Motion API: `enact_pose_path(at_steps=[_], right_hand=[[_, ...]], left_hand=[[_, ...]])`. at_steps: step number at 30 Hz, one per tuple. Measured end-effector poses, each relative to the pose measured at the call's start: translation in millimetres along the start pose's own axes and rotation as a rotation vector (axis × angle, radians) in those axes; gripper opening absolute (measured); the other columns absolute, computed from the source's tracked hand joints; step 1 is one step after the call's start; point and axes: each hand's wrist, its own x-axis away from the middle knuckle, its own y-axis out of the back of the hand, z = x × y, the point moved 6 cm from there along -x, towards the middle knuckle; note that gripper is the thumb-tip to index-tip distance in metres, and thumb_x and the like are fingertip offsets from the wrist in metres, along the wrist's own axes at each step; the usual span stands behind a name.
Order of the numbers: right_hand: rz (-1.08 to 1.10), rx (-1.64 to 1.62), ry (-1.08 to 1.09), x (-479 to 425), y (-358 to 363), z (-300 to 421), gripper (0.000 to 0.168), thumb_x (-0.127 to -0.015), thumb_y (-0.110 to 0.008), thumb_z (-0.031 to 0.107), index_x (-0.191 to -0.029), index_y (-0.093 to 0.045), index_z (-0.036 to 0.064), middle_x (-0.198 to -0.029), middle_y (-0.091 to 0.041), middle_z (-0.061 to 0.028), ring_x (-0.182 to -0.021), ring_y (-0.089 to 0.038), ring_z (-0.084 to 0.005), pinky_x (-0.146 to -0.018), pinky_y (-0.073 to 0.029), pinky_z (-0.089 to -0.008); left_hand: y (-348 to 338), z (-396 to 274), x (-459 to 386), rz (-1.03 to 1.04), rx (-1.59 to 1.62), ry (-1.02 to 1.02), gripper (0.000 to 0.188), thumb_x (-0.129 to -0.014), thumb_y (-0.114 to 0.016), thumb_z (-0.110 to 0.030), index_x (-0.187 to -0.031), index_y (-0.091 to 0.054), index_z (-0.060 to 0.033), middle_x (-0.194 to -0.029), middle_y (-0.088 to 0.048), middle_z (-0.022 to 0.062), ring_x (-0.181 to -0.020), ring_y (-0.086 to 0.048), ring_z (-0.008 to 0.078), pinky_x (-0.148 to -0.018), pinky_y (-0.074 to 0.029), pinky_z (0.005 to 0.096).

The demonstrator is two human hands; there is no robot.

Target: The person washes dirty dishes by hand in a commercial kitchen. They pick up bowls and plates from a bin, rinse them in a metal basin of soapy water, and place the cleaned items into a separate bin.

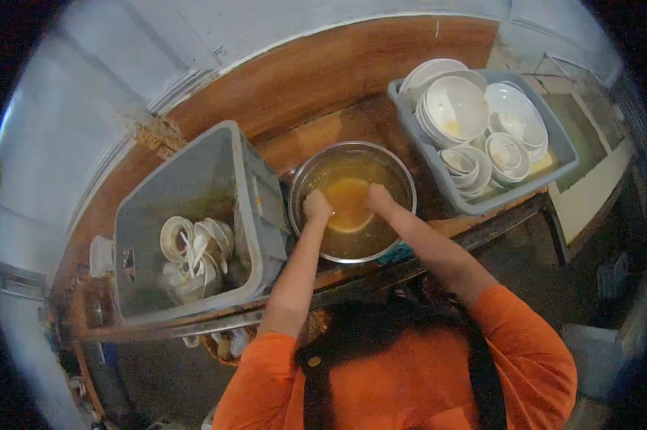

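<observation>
A round metal basin [354, 253] full of murky brownish water stands in front of me. Under the water lies a pale round dish [350, 207], probably a bowl, tinted yellow by the liquid. My left hand [318, 206] grips its left edge, with the fingers partly sunk. On the opposite edge is my right hand [378, 200], its fingers also under the surface and hard to make out.
On the left, a deep grey plastic tub [248, 215] holds bowls and white spoons [194, 252]. A shallower grey tub [562, 145] at the right carries stacked white bowls [458, 107]. All stand on a wooden table [323, 131] against a brown backboard [355, 59].
</observation>
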Motion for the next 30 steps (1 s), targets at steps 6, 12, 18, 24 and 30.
enact_pose_path(at_steps=[6,12,18,24,30], right_hand=[[-0.253,-0.086,0.279,-4.9,12.5,16.6,0.02,-0.064,-0.056,0.012,-0.076,-0.057,-0.004,-0.067,-0.055,-0.0221,-0.062,-0.056,-0.0326,-0.054,-0.045,-0.0382],[-0.352,-0.482,0.263,0.1,44.0,30.0,0.027,-0.068,-0.057,0.014,-0.089,-0.055,-0.002,-0.074,-0.057,-0.0182,-0.067,-0.057,-0.0235,-0.058,-0.045,-0.0332],[-0.235,-0.654,0.094,-3.6,15.6,7.6,0.029,-0.071,-0.054,0.02,-0.09,-0.054,-0.002,-0.082,-0.058,-0.0196,-0.07,-0.058,-0.0282,-0.063,-0.046,-0.0358],[-0.117,0.039,0.229,22.4,77.5,56.5,0.014,-0.069,-0.044,0.004,-0.08,-0.048,-0.003,-0.076,-0.054,-0.0245,-0.07,-0.054,-0.037,-0.061,-0.044,-0.0415],[-0.471,-0.219,0.544,68.8,159.4,92.9,0.017,-0.072,-0.043,0.006,-0.085,-0.048,-0.002,-0.073,-0.054,-0.0219,-0.07,-0.054,-0.0359,-0.063,-0.043,-0.0416]], left_hand=[[54.1,-56.0,35.8,-0.308,0.135,-0.346,0.012,-0.069,-0.055,-0.01,-0.079,-0.053,-0.0037,-0.074,-0.056,0.0136,-0.07,-0.054,0.032,-0.062,-0.043,0.0401],[101.6,-41.1,45.6,-0.585,0.605,-0.319,0.012,-0.068,-0.056,-0.003,-0.077,-0.048,-0.0035,-0.072,-0.053,0.0104,-0.065,-0.052,0.0229,-0.059,-0.042,0.0327],[40.7,3.0,10.3,-0.454,1.233,-0.043,0.023,-0.064,-0.056,0.008,-0.084,-0.049,0.0011,-0.079,-0.056,0.0085,-0.075,-0.054,0.0144,-0.067,-0.042,0.0245],[123.8,-100.9,51.0,-0.459,0.477,-0.87,0.024,-0.061,-0.051,0.009,-0.081,-0.057,-0.003,-0.083,-0.059,0.0104,-0.077,-0.056,0.0218,-0.07,-0.043,0.0294],[108.6,-75.0,27.9,-0.265,1.375,-0.268,0.013,-0.079,-0.049,-0.008,-0.082,-0.058,0.0008,-0.077,-0.06,0.0056,-0.068,-0.056,0.0143,-0.062,-0.044,0.0326]])
